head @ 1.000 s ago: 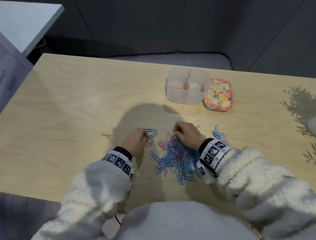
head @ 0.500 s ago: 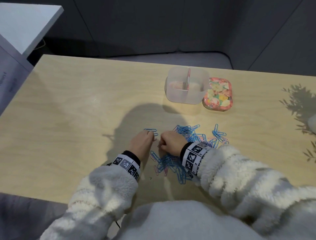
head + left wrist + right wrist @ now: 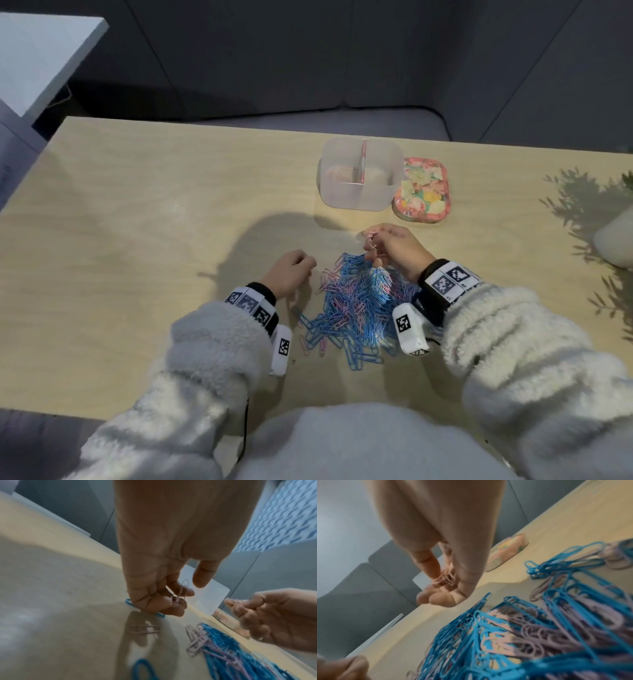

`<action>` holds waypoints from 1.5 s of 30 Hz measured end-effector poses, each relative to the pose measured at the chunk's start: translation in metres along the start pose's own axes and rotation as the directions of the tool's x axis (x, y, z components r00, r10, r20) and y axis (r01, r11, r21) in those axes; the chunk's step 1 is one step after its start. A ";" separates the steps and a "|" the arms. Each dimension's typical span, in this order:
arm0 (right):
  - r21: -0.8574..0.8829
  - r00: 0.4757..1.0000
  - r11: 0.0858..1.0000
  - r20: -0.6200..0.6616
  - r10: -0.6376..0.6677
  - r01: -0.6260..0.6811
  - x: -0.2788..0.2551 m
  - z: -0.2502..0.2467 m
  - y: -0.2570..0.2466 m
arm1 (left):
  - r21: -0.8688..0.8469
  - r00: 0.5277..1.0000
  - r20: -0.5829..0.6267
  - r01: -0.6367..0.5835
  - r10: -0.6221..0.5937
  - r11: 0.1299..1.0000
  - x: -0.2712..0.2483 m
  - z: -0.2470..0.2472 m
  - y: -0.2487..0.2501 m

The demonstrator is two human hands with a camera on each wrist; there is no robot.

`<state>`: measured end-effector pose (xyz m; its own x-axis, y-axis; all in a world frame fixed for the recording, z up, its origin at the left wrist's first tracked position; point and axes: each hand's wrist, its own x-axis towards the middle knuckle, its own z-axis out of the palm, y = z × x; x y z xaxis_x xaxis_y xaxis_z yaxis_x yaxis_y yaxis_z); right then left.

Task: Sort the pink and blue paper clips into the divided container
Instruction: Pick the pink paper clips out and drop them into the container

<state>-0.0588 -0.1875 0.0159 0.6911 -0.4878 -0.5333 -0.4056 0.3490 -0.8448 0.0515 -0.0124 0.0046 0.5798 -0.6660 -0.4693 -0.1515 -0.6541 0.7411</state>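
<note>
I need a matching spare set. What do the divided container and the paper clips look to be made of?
Divided container: frosted, see-through plastic, judging by its cloudy walls. Paper clips: thin bent wire with a matte pink or blue coating, likely plastic over metal.

No legible text, brand, number or label is found in any of the three views. Black-and-white square coded markers are noted on the white band on the left wrist (image 3: 251,305), on the white band on the right wrist (image 3: 449,279), and on the white camera housings below each wrist, the left housing (image 3: 283,347) and the right housing (image 3: 409,327); these are patterns only, not characters. Small dark marks beside the right-wrist markers are too small to be read. At 1 o'clock from the hands, the floral lid (image 3: 423,187) bears a printed pattern without lettering.
</note>
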 end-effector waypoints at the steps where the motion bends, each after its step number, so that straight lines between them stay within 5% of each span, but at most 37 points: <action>1: 0.020 0.999 0.999 0.009 0.031 -0.031 0.002 0.001 -0.001 | -0.007 1.000 0.012 0.005 -0.005 1.000 0.003 0.002 0.003; 3: 0.005 0.998 0.998 0.027 0.057 -0.057 0.004 0.003 0.001 | 0.069 1.000 0.019 -0.022 0.020 0.997 0.009 0.006 0.008; 5: -0.184 0.999 0.982 0.026 -0.035 0.040 0.008 0.006 0.006 | 0.221 0.997 0.035 -0.076 0.070 0.972 0.011 0.011 0.011; 9: -0.706 0.959 0.650 0.180 -0.219 0.281 0.014 0.013 0.017 | 0.365 0.979 0.110 -0.203 0.174 0.909 0.007 0.013 0.007; 13: -0.846 0.965 0.466 0.203 -0.166 0.258 0.012 -0.001 0.024 | 0.363 0.965 0.171 -0.249 0.198 0.898 0.004 0.010 -0.013; 18: -0.821 0.968 0.534 0.083 -0.239 0.202 0.006 -0.019 0.014 | 0.402 0.944 0.202 -0.322 0.260 0.857 0.001 0.009 -0.019; 22: -0.708 0.970 0.663 0.163 -0.180 0.242 0.006 0.004 0.002 | 0.443 0.945 0.194 -0.324 0.263 0.836 0.004 0.008 -0.017; 29: -0.889 0.902 0.159 0.416 -0.114 0.430 0.017 0.035 -0.004 | 0.345 0.964 0.065 -0.265 0.258 0.900 0.007 -0.011 -0.007; 33: -0.902 0.899 -0.028 0.432 -0.071 0.431 0.013 0.033 -0.001 | 0.382 0.938 -0.048 -0.300 0.343 0.874 0.025 -0.032 0.026; 38: -0.922 0.923 0.057 0.382 -0.040 0.383 0.009 0.027 0.006 | 0.490 0.873 -0.099 -0.374 0.477 0.787 0.065 -0.039 0.084; 45: -0.854 0.920 0.347 0.338 -0.197 0.388 0.010 0.013 -0.012 | 0.679 0.910 -0.023 -0.290 0.414 0.675 0.108 -0.034 0.117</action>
<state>-0.0395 -0.1864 0.0216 0.9182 -0.2473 -0.3095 -0.3834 -0.7517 -0.5367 0.1232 -0.1487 0.0575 0.4836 -0.8685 -0.1092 -0.8135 -0.4920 0.3102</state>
